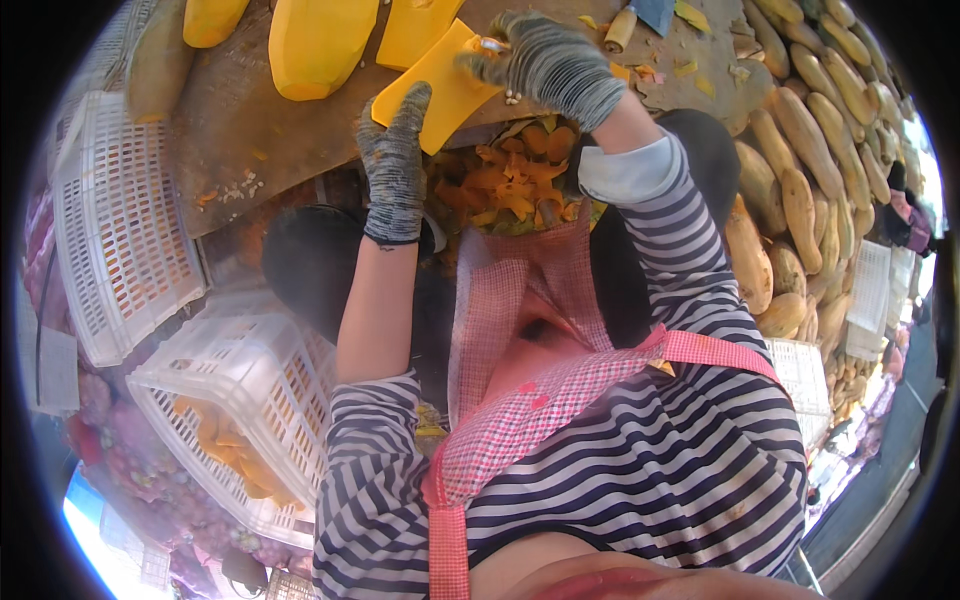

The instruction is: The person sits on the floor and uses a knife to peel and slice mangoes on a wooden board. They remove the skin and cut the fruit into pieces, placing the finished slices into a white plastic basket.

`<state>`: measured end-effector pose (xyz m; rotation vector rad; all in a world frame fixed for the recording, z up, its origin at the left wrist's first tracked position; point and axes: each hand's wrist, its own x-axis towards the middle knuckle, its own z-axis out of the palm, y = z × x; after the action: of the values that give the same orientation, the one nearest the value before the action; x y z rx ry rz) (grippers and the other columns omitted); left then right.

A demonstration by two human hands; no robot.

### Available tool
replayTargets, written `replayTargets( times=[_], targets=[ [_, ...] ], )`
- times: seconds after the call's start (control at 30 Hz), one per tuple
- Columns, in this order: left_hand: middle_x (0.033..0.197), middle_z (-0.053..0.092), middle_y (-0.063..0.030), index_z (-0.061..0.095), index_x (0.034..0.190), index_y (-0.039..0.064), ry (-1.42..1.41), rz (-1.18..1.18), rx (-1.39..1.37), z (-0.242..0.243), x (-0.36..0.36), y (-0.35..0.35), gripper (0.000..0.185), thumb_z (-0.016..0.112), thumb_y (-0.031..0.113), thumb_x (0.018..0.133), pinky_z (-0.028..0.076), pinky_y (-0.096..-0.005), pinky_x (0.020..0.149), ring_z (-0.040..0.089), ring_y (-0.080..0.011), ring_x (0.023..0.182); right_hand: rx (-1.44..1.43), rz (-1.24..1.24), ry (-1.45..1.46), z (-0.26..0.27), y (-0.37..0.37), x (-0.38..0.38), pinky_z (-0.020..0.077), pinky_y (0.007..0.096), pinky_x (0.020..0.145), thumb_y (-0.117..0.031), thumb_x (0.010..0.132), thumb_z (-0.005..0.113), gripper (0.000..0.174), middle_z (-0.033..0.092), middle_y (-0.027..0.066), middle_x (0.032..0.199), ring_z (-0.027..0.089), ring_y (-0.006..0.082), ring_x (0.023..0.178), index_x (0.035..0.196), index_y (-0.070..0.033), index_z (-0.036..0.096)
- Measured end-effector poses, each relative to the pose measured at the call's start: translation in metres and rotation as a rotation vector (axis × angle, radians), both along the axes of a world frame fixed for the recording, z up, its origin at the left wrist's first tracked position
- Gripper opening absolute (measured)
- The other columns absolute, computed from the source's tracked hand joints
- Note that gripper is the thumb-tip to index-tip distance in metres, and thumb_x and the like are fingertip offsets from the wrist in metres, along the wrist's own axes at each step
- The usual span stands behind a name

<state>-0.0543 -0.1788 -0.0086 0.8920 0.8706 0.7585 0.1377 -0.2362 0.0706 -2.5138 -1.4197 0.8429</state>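
My left hand (396,165), in a grey knitted glove, grips the lower left end of a peeled orange squash piece (442,86). Over the upper right end of that piece is my right hand (559,67), gloved alike, closed on a small tool with a pale part (491,45); its kind is mostly hidden by the fingers. Peeled yellow squash pieces (322,45) lie on the brown work board (255,142) just beyond. Orange peelings (517,176) are heaped below the board's near edge, between my knees.
A blade with a wooden handle (621,30) rests at the board's far right. Unpeeled butternut squashes (810,142) are piled on the right. On the left stand white plastic crates (124,225), one nearer crate (225,360) holding orange pieces. Seeds (241,186) lie on the board.
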Motion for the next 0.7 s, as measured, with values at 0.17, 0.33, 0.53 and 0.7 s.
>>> replayTargets(
  times=[0.17,0.33,0.53,0.7],
  targets=[
    [0.099,0.07,-0.0056,0.064,0.114,0.001,0.026,0.003,-0.01,-0.001,0.001,-0.004,0.03,0.079,0.014,0.092,0.057,-0.0239,0.071,0.067,-0.0096,0.081,0.235,0.074,-0.125,-0.04,-0.007,-0.017,0.0554,0.04,0.094,-0.058,0.091,0.07,0.07,0.072,0.0214,0.115,0.071,0.0315,0.107,0.131,-0.002,0.062],
    [0.098,0.069,-0.0062,0.062,0.111,0.001,0.026,-0.006,0.115,-0.003,0.0,-0.003,0.029,0.08,0.013,0.091,0.057,-0.024,0.071,0.066,-0.0092,0.081,0.288,-0.033,0.258,-0.056,0.0,-0.004,0.0545,0.0401,0.097,-0.061,0.086,0.075,0.079,0.072,0.0214,0.116,0.071,0.0315,0.108,0.132,0.003,0.062],
    [0.098,0.069,-0.0065,0.061,0.108,0.001,0.11,0.02,0.218,-0.003,-0.004,-0.003,0.03,0.081,0.014,0.09,0.057,-0.0257,0.075,0.066,-0.0094,0.083,0.382,-0.043,0.428,-0.064,0.001,-0.013,0.0566,0.0355,0.091,-0.049,0.087,0.079,0.062,0.075,0.0155,0.109,0.072,0.0254,0.102,0.124,-0.001,0.067],
    [0.098,0.069,-0.0066,0.06,0.108,0.0,0.108,0.045,0.338,0.002,-0.006,-0.003,0.031,0.081,0.014,0.09,0.057,-0.0263,0.077,0.065,-0.0099,0.084,0.524,-0.059,0.507,-0.07,-0.007,-0.013,0.0579,0.0344,0.087,-0.043,0.09,0.078,0.051,0.076,0.0132,0.103,0.073,0.0235,0.095,0.121,-0.003,0.069]
  ],
)
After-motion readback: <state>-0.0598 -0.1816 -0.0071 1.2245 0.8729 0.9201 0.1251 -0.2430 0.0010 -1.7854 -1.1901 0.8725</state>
